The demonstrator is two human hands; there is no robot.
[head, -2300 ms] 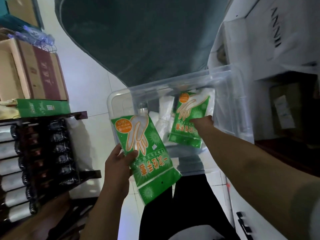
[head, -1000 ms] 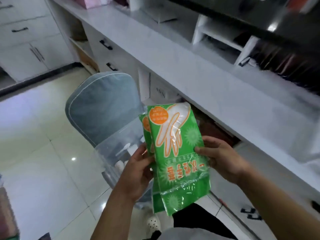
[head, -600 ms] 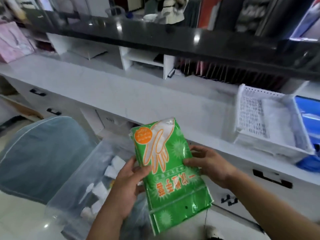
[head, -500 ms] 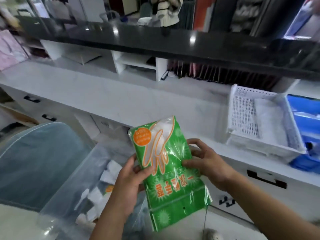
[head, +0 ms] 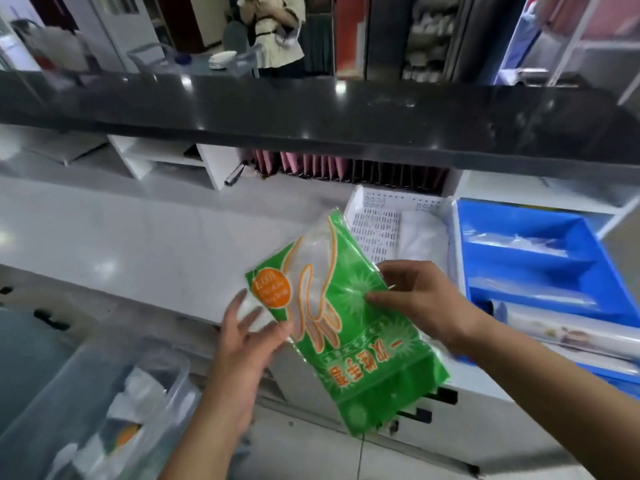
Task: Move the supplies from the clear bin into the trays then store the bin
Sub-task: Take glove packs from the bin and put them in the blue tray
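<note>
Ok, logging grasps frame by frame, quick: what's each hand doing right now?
Left hand: fingers spread, touching the green glove packet's left edge; loose, not gripping.
Right hand: closed on the packet's right edge.

Black glossy counter ledge [head: 346, 112] across upper view. Below ledge: white cubby shelves [head: 166, 161], row of pink and dark folders [head: 346, 169]. Below ledge, nearer: white surface [head: 121, 244], bare. Beyond ledge: person in cream top [head: 273, 32], stacked white plates [head: 221, 59]. Under surface: black drawer handles [head: 440, 396].
</note>
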